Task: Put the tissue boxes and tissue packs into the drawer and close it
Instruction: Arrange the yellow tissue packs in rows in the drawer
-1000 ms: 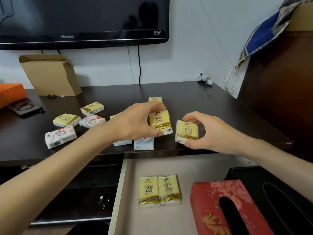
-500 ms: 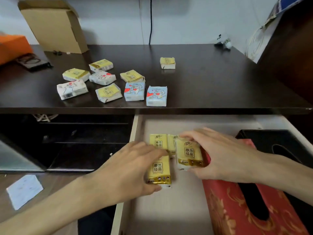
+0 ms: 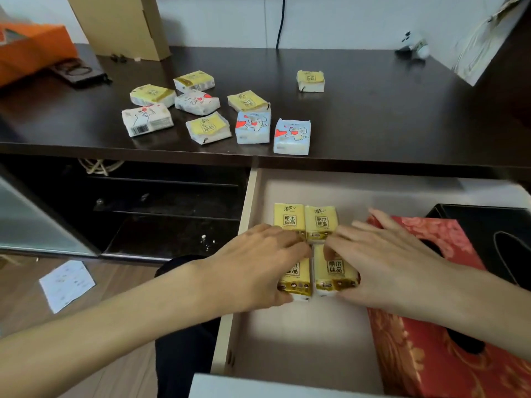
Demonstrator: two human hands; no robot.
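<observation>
The pale drawer point(image 3: 301, 340) stands open below the dark cabinet top point(image 3: 373, 119). Inside, two yellow tissue packs point(image 3: 304, 221) lie side by side. Just in front of them my left hand point(image 3: 253, 268) rests on a third yellow pack point(image 3: 296, 280), and my right hand point(image 3: 385, 262) rests on a fourth point(image 3: 334, 271), both packs lying on the drawer floor. A red tissue box point(image 3: 431, 354) and a black tissue box point(image 3: 494, 239) fill the drawer's right side. Several more packs, yellow, white and blue point(image 3: 291, 136), lie scattered on the cabinet top.
A cardboard box point(image 3: 120, 24), an orange box point(image 3: 31, 50) and a dark case point(image 3: 77, 71) sit at the back left of the cabinet top. A small white object point(image 3: 413, 45) lies back right. A paper slip point(image 3: 67, 284) lies on the wooden floor.
Both hands carried a yellow pack each from the cabinet top down into the drawer and now press them flat in front of the first two packs.
</observation>
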